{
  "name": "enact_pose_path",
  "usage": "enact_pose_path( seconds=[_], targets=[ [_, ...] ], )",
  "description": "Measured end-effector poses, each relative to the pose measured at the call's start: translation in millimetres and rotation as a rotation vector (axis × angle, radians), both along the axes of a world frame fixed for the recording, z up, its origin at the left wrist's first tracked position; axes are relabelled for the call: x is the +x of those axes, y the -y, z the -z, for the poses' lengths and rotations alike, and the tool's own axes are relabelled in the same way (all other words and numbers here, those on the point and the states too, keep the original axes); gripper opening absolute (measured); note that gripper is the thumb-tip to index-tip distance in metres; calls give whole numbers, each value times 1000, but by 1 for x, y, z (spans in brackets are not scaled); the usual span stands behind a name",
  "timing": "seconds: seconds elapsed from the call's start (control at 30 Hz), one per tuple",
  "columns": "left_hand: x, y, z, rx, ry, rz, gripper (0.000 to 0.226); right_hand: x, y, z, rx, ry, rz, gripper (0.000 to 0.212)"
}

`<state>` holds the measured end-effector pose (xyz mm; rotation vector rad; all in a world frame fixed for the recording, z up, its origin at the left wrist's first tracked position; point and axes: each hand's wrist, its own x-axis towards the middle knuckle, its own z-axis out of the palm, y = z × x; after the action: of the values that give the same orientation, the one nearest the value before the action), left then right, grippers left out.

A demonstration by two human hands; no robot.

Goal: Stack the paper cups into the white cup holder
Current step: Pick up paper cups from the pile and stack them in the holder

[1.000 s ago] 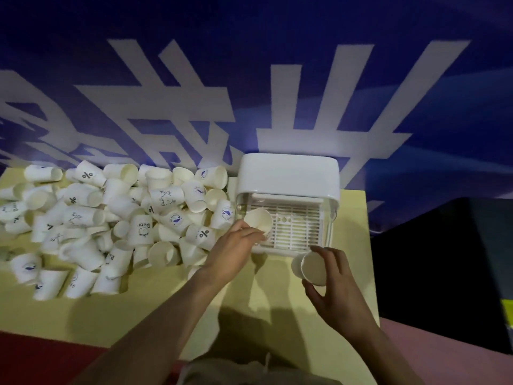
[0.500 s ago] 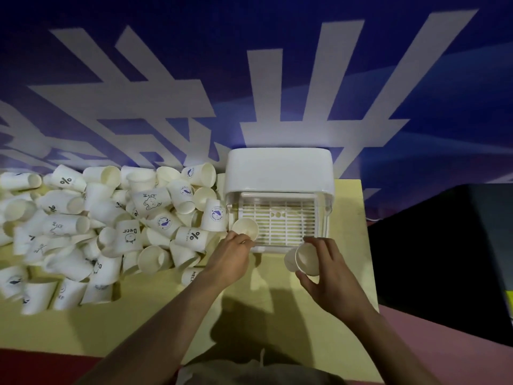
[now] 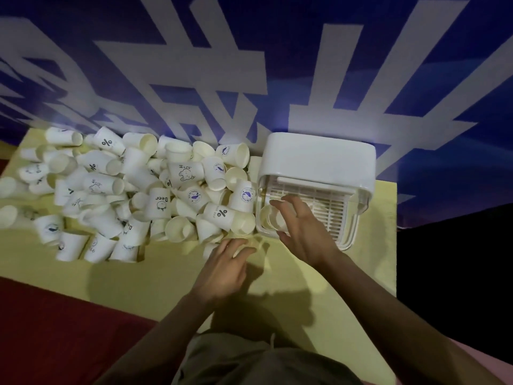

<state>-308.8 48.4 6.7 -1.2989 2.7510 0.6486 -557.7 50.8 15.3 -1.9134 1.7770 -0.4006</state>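
The white cup holder (image 3: 319, 159) stands at the table's back right, its slotted tray facing me. My right hand (image 3: 305, 232) reaches into the tray's left front corner, with fingers and thumb curved around a paper cup (image 3: 268, 218) nested there on another cup. A big loose pile of paper cups (image 3: 155, 195), several printed in blue, covers the table left of the holder. My left hand (image 3: 224, 268) lies low over the table by the pile's near right edge. Its fingers stretch toward the closest cups and hold nothing. That hand is motion-blurred.
The yellow table (image 3: 155, 279) ends just right of the holder, with a dark drop (image 3: 455, 273) beyond. A blue banner wall (image 3: 249, 65) rises directly behind the cups and holder. A red surface (image 3: 55, 329) borders the table's near left edge.
My left hand left its cup in the tray's corner and pulled back toward the pile. My right hand carried its cup leftward into that same corner, onto the first cup.
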Motion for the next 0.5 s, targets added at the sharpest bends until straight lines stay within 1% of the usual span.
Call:
enact_pose_path(
  seconds=[0.1,0.17,0.2,0.27,0.33,0.43,0.5],
  targets=[
    [25,-10,2,15,-40,-112,49,8,9,16,24,-15,-5,70],
    [41,-18,8,6,-45,-158,43,13,15,25,54,-42,12,69],
    [49,-21,12,-13,-40,-164,39,16,18,30,75,-66,16,69],
    [60,-27,18,-28,-4,-163,46,20,22,40,135,-106,17,72],
    [70,-27,24,-37,47,-184,40,21,24,48,202,-98,22,79],
    [71,-21,21,24,85,-192,59,21,25,53,226,-95,31,88],
    [63,-13,14,73,107,-182,63,22,21,48,218,-161,49,93]
  ],
)
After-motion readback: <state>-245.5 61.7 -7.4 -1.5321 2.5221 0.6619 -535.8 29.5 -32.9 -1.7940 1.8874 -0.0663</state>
